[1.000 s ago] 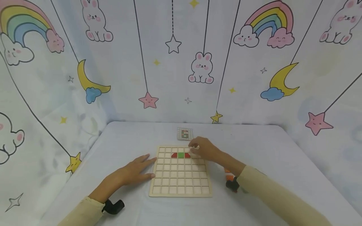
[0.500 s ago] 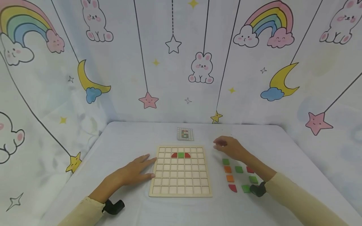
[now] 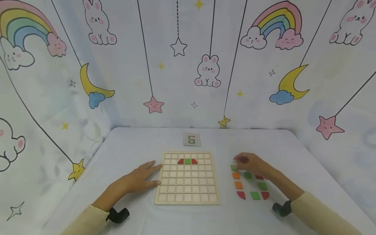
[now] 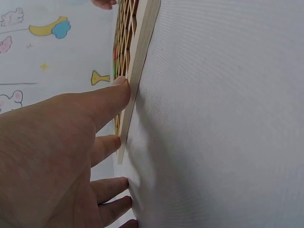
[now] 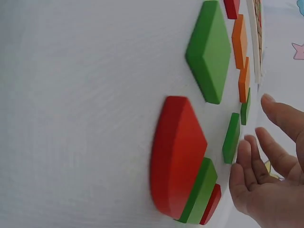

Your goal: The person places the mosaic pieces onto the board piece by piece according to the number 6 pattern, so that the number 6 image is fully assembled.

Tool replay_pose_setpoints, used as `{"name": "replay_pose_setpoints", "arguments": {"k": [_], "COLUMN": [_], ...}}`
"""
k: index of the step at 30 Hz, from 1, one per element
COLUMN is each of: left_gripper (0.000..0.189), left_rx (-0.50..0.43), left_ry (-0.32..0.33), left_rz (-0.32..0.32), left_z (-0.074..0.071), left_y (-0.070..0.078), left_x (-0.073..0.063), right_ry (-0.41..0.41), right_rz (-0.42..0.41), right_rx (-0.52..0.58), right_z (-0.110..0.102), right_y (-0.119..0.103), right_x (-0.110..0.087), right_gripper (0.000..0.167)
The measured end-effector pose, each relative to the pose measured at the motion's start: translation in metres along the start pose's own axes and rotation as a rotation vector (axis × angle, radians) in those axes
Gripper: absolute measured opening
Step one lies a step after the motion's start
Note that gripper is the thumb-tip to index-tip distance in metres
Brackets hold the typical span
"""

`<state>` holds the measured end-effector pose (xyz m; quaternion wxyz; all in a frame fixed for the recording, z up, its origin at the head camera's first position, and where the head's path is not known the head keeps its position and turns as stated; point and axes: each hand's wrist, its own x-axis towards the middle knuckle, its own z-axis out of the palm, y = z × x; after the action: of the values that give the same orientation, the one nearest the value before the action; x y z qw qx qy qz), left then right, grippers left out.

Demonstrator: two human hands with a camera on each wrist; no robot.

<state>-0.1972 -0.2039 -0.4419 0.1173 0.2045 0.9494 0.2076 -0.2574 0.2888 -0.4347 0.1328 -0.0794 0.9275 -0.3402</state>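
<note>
My left hand [image 3: 138,178] lies with spread fingers at the left side of a wooden grid board [image 3: 188,197]; its thumb [image 4: 107,99] touches the edge. On the board, a green square tile [image 3: 187,161] sits between two red quarter-round tiles, one left [image 3: 180,161] and one right [image 3: 194,161]. To the right of the board my right hand [image 3: 254,164] hovers over the loose tiles, fingers loosely bent. Its fingertips are right by a green tile [image 3: 233,167]. In the right wrist view, thumb and fingers [image 5: 281,166] stand apart with nothing between them.
Below the right hand lie two orange tiles, the upper [image 3: 236,175] and the lower [image 3: 239,185], several green tiles [image 3: 255,195] and red rounded tiles [image 3: 241,195]. A pattern card [image 3: 192,139] lies behind the board. White cloth covers the table [image 3: 141,143]; a printed curtain hangs behind.
My right hand has left the upper right of the board and moved right, then down to the loose tiles, which came into view. The left hand stays at the board's edge.
</note>
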Motion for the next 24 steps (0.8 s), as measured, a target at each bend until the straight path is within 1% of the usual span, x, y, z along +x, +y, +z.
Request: {"name": "replay_pose_setpoints", "arguments": {"k": [6,10,15,19,24], "left_gripper": [0.075,0.075,0.075,0.075,0.074], "left_rx": [-0.005,-0.007,-0.008,-0.008,-0.006], "left_ry": [-0.002,-0.005,-0.001,-0.002,0.004], "left_rz": [-0.009,-0.009,-0.007,-0.009,-0.002], "left_z": [0.0005,0.0012,0.0001,0.0005,0.0014], "left_y": [-0.0005,-0.0007,0.0005,0.0009,0.0001], "left_x": [0.0001,-0.0004,-0.0015,-0.0015,-0.0004], "right_ry": [-0.006,-0.017,-0.033,-0.036,-0.025], "right_rz": [0.013,0.008,-0.022,-0.033,-0.045], "right_rx": [-0.051,-0.047,-0.069,-0.098,-0.096], "right_z": [0.0033,0.0043,0.0051,0.0066,0.0081], "right_y": [-0.0004,-0.0024,-0.0046,-0.0037,-0.0034], "right_x": [-0.0023,-0.0031,-0.0012,0.0013,0.0006], "right_gripper": [0.046,0.043,0.038,0.03,0.024]}}
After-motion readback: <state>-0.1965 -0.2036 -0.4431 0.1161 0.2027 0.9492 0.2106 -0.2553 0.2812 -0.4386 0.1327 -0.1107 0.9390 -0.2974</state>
